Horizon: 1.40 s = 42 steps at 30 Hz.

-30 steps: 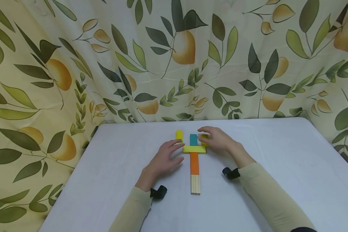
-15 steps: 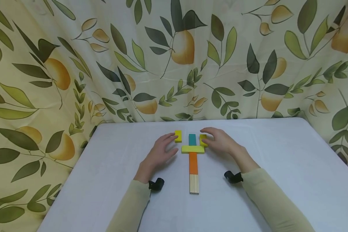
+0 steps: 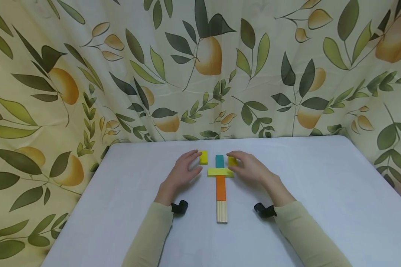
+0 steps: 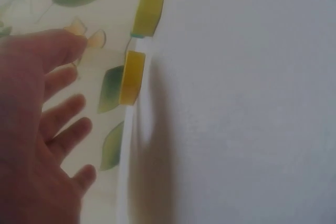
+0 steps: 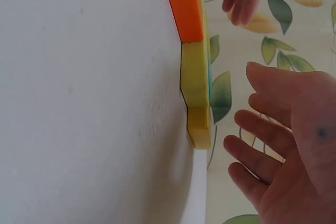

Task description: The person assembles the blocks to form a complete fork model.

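Flat blocks lie on the white table in a cross-like figure. A yellow-green crossbar block (image 3: 220,172) has a teal block (image 3: 219,161) beyond it. On the near side an orange block (image 3: 221,188) leads to a plain wood block (image 3: 222,212). My left hand (image 3: 182,172) hovers with spread fingers beside the left yellow block (image 3: 204,157), and the left wrist view shows it apart from that block. Loosely bent, my right hand (image 3: 252,168) is beside the right yellow block (image 3: 232,161), partly covering it in the head view; a gap shows between them in the right wrist view.
A curtain (image 3: 137,74) printed with leaves and fruit hangs behind the far edge of the table (image 3: 93,222). Each wrist carries a small black camera, one left (image 3: 180,207) and one right (image 3: 264,210).
My left hand has drawn back leftward from the crossbar to beside the left yellow block. My right hand has shifted slightly nearer me. The blocks keep their layout while the view drifts a little.
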### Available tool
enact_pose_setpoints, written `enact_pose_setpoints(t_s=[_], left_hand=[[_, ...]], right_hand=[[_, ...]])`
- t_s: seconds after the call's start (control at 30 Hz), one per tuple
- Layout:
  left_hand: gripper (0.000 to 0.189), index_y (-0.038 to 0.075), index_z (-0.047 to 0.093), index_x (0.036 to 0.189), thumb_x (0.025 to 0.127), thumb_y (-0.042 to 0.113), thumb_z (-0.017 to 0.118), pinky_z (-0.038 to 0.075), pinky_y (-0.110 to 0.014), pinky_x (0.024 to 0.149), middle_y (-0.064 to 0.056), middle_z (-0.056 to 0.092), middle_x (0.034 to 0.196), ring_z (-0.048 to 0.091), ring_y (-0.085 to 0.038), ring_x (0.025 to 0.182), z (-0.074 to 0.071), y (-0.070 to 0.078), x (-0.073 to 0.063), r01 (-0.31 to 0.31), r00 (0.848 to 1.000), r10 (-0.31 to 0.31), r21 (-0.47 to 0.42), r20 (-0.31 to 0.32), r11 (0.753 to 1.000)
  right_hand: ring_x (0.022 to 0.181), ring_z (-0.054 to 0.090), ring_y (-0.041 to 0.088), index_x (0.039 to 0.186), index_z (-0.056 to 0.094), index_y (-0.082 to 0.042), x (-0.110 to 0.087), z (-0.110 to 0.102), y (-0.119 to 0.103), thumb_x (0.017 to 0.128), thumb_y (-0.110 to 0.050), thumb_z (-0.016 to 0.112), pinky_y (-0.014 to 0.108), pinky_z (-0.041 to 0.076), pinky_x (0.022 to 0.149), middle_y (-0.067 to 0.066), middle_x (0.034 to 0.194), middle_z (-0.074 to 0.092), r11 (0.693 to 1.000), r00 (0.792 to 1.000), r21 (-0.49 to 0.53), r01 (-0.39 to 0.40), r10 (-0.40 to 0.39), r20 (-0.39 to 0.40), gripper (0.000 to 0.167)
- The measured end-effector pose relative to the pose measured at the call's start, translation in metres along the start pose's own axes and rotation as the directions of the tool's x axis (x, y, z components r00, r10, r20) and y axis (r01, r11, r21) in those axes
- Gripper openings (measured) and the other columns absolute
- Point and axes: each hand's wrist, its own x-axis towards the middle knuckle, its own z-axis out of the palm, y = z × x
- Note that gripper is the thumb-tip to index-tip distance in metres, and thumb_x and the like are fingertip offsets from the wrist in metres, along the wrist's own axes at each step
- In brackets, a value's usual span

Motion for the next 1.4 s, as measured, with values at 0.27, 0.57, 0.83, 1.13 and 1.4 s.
enact_pose_setpoints(t_s=[0.27,0.57,0.83,1.13,1.4], left_hand=[[0.054,0.019,0.051,0.150,0.098,0.026,0.064,0.025,-0.047,0.118,-0.002,0.039,0.158,0.031,-0.024,0.146,0.000,-0.003,0.006,-0.005,1.000,0.005,0.024,0.005,1.000],[0.053,0.017,0.052,0.149,0.098,0.023,0.065,0.026,-0.046,0.118,-0.003,0.039,0.158,0.032,-0.025,0.145,0.002,-0.005,0.017,-0.007,0.999,0.006,0.037,0.032,0.999],[0.053,0.019,0.051,0.150,0.098,0.022,0.065,0.026,-0.044,0.118,-0.002,0.039,0.159,0.033,-0.025,0.145,0.005,-0.010,0.027,-0.004,0.998,0.001,0.056,0.061,0.998],[0.054,0.020,0.051,0.150,0.098,0.024,0.065,0.026,-0.044,0.119,-0.001,0.037,0.159,0.032,-0.025,0.146,0.005,-0.015,0.034,0.008,0.996,-0.011,0.039,0.094,0.999],[0.055,0.022,0.051,0.150,0.097,0.027,0.066,0.026,-0.044,0.118,0.001,0.037,0.159,0.031,-0.023,0.146,0.007,-0.019,0.037,0.012,0.992,-0.023,0.083,0.125,0.996]], right_hand=[[0.135,0.046,0.035,0.145,0.054,-0.007,-0.001,0.008,-0.007,0.096,-0.024,0.070,0.055,0.035,0.112,0.015,0.148,0.051,1.000,1.000,-0.025,-0.016,0.016,0.016,0.054],[0.138,0.043,0.036,0.145,0.054,-0.008,-0.006,0.016,-0.011,0.094,-0.026,0.073,0.054,0.036,0.112,0.015,0.149,0.049,1.000,1.000,-0.016,-0.008,0.009,0.023,0.057],[0.135,0.046,0.037,0.145,0.055,-0.008,-0.009,0.020,-0.017,0.094,-0.028,0.073,0.054,0.040,0.108,0.016,0.150,0.048,0.999,1.000,-0.052,0.010,-0.009,0.016,0.058],[0.137,0.044,0.038,0.145,0.056,-0.008,-0.011,0.022,-0.019,0.093,-0.030,0.074,0.056,0.037,0.111,0.016,0.150,0.048,0.996,1.000,-0.092,0.016,-0.015,0.015,0.059],[0.137,0.045,0.037,0.143,0.058,-0.008,-0.013,0.026,-0.021,0.094,-0.032,0.072,0.055,0.036,0.111,0.015,0.148,0.051,0.987,0.998,-0.145,0.065,-0.064,0.015,0.056]])
